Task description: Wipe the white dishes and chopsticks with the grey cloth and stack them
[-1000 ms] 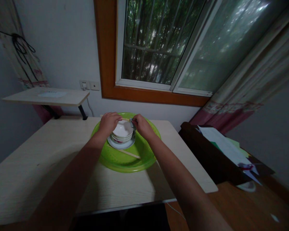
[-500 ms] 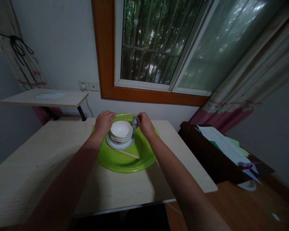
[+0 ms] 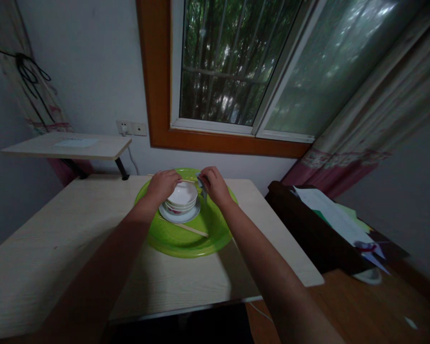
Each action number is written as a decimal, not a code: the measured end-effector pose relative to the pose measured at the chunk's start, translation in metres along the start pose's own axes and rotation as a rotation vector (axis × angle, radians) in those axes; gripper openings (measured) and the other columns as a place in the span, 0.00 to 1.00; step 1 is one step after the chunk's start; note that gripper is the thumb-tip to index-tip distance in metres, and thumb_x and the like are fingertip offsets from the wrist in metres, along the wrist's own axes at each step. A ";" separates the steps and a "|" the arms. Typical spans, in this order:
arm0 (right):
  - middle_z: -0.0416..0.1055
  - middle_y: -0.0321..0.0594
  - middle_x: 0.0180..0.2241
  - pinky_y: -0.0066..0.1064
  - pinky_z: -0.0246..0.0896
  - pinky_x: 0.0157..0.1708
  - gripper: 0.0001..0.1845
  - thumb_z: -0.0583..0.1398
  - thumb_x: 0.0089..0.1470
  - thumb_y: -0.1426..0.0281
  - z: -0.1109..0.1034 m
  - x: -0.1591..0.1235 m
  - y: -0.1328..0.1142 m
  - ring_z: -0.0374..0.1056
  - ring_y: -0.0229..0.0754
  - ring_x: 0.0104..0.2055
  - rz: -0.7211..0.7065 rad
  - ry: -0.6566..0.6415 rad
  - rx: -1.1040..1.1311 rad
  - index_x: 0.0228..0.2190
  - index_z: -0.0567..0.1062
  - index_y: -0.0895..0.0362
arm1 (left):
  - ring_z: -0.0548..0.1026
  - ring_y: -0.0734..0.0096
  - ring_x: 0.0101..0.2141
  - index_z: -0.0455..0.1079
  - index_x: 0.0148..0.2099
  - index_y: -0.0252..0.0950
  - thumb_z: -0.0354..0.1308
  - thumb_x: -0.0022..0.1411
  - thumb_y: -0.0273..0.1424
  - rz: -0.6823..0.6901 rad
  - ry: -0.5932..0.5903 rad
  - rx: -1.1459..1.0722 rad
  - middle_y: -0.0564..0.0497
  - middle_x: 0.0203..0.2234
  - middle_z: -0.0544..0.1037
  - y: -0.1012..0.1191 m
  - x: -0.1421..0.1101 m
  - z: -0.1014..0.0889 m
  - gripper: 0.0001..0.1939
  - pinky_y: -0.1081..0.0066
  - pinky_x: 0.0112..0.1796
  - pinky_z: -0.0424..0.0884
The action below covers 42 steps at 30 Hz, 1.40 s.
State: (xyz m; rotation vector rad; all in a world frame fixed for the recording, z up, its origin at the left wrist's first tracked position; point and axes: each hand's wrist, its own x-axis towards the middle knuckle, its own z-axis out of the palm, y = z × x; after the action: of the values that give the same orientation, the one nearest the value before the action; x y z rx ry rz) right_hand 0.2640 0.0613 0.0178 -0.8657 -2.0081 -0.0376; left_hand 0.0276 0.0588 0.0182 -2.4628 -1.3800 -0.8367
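A wide green basin (image 3: 186, 241) sits on the light wooden table (image 3: 57, 248). Inside it a stack of white bowls (image 3: 182, 197) rests on a small plate (image 3: 179, 217). One chopstick (image 3: 186, 228) lies in the basin in front of the plate. My left hand (image 3: 163, 185) is curled over the bowls' left rim and grips a second chopstick (image 3: 189, 180) that spans above the bowls. My right hand (image 3: 213, 185) is closed on a small grey-blue cloth (image 3: 201, 184) held against that chopstick's right end.
A small raised shelf (image 3: 68, 145) stands at the table's back left, with wall sockets (image 3: 132, 127) behind. A window with curtains is ahead. To the right, a dark wooden piece (image 3: 318, 234) carries papers (image 3: 337, 215).
My left hand, which had drawn back to the bowls' left side half a second ago, has come back over the rim. The chopstick sits lower across the bowls, and my right hand shifted slightly.
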 end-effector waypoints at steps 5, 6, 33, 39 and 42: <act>0.69 0.46 0.44 0.39 0.64 0.50 0.07 0.57 0.64 0.68 0.001 -0.002 -0.002 0.66 0.46 0.49 -0.080 -0.143 0.008 0.40 0.74 0.54 | 0.76 0.57 0.41 0.78 0.41 0.38 0.53 0.67 0.33 0.034 0.003 0.003 0.42 0.37 0.80 0.007 -0.001 -0.006 0.12 0.62 0.42 0.66; 0.70 0.46 0.44 0.39 0.64 0.50 0.06 0.57 0.64 0.68 0.001 -0.003 -0.002 0.66 0.46 0.48 -0.079 -0.161 0.002 0.40 0.75 0.54 | 0.76 0.57 0.41 0.78 0.41 0.38 0.53 0.67 0.33 0.040 0.008 0.003 0.42 0.37 0.80 0.007 -0.001 -0.007 0.12 0.62 0.42 0.66; 0.72 0.47 0.45 0.40 0.64 0.51 0.13 0.58 0.63 0.67 0.003 -0.005 0.012 0.68 0.49 0.48 0.078 -0.060 -0.028 0.49 0.72 0.55 | 0.76 0.61 0.41 0.76 0.43 0.37 0.51 0.70 0.36 -0.051 0.166 -0.191 0.45 0.38 0.79 -0.007 0.000 0.001 0.14 0.64 0.44 0.69; 0.71 0.46 0.43 0.38 0.65 0.49 0.11 0.58 0.64 0.68 0.000 -0.004 0.004 0.68 0.47 0.47 -0.009 -0.074 -0.038 0.47 0.74 0.54 | 0.76 0.59 0.40 0.77 0.42 0.37 0.54 0.68 0.35 0.008 0.131 -0.108 0.45 0.38 0.80 -0.004 0.001 0.002 0.11 0.62 0.42 0.68; 0.71 0.46 0.44 0.37 0.65 0.48 0.12 0.57 0.65 0.68 -0.001 -0.003 -0.003 0.67 0.46 0.47 -0.065 -0.109 -0.057 0.48 0.75 0.54 | 0.74 0.58 0.41 0.77 0.41 0.37 0.55 0.68 0.35 0.055 0.156 -0.097 0.45 0.37 0.80 -0.004 0.001 0.001 0.11 0.61 0.45 0.68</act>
State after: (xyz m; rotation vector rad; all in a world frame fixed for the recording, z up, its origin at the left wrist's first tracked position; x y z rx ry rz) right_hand 0.2645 0.0570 0.0165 -0.8539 -2.1465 -0.0865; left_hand 0.0252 0.0617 0.0179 -2.4335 -1.2405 -1.0811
